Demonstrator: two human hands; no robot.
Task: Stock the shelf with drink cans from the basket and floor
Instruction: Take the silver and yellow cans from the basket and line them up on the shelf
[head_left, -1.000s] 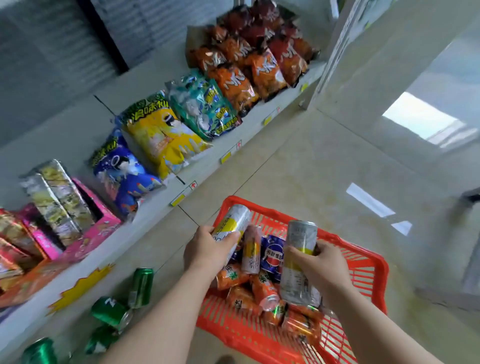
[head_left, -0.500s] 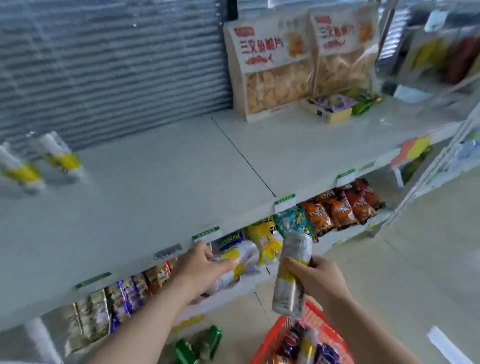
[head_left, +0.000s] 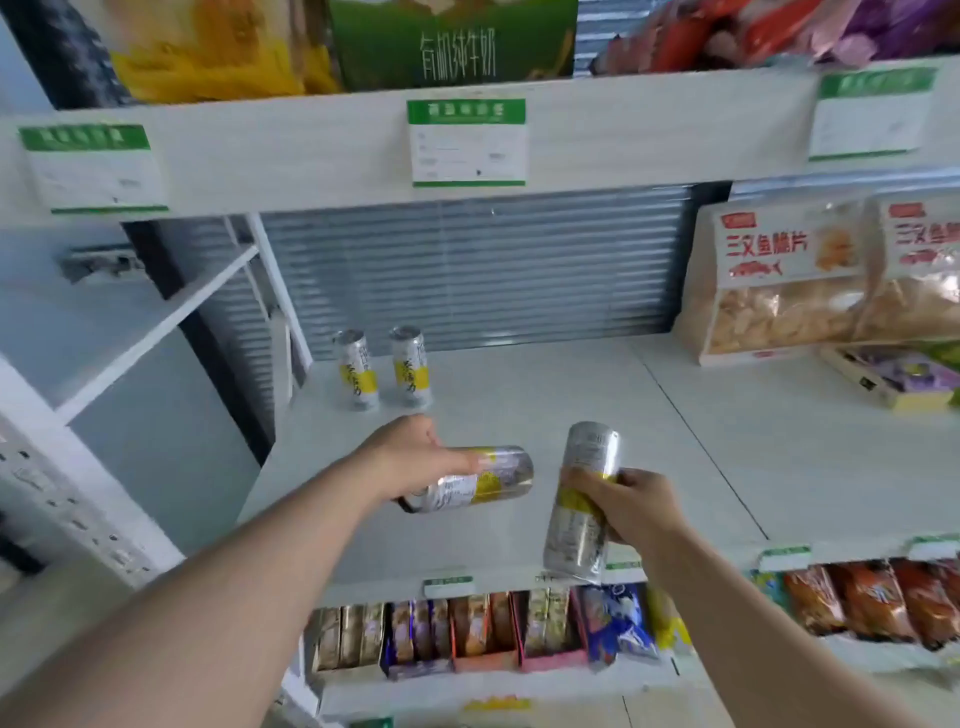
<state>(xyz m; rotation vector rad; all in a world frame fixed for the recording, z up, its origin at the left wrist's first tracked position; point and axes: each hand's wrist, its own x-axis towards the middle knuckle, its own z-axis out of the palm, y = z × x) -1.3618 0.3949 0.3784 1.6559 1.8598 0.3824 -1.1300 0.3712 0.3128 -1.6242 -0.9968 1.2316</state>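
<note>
Four silver-and-yellow cans show. Two standing cans (head_left: 357, 370) (head_left: 411, 366) are upright at the shelf's (head_left: 571, 395) back left. A sideways can (head_left: 488, 478) sits in the left hand's (head_left: 415, 457) closed grip, and a tilted can (head_left: 574, 545) in the right hand's (head_left: 631, 506) grip, both over the shelf. Two bags (head_left: 774, 280) read 三文鱼脆片; one green carton (head_left: 452, 47) reads 有机纯牛奶.

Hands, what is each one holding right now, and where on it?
The left hand grips the sideways can by the end nearest its wrist. The right hand grips the tilted can around its middle, over the yellow band.
</note>
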